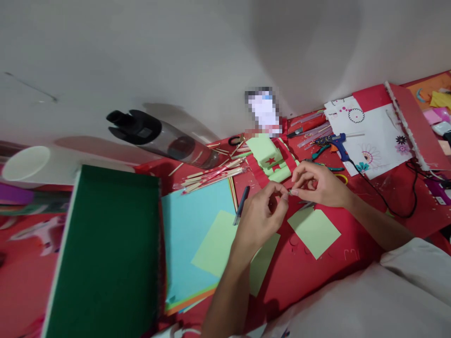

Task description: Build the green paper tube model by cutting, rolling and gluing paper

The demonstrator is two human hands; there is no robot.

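My left hand (259, 216) and my right hand (319, 185) meet over the red table, thumbs and fingertips pinched together. Something tiny sits between the fingertips, too small to name. Just beyond them stands a light green paper model (266, 150) with red stars and red strips along its sides. Below my right hand a light green paper square (315, 234) lies flat, with part of a scissors-like metal tool (307, 204) at its upper edge. Another green sheet (262, 267) is partly covered by my left arm. A dark capped pen (242, 204) lies beside my left hand.
Left are a dark green box (109, 253), a clear bottle with a black lid (169, 141) and a blue paper stack (183, 244). Wooden sticks (211, 176) lie behind it. A blue glue gun (340, 145) with a cord rests at right. A blurred phone (264, 110) leans on the wall.
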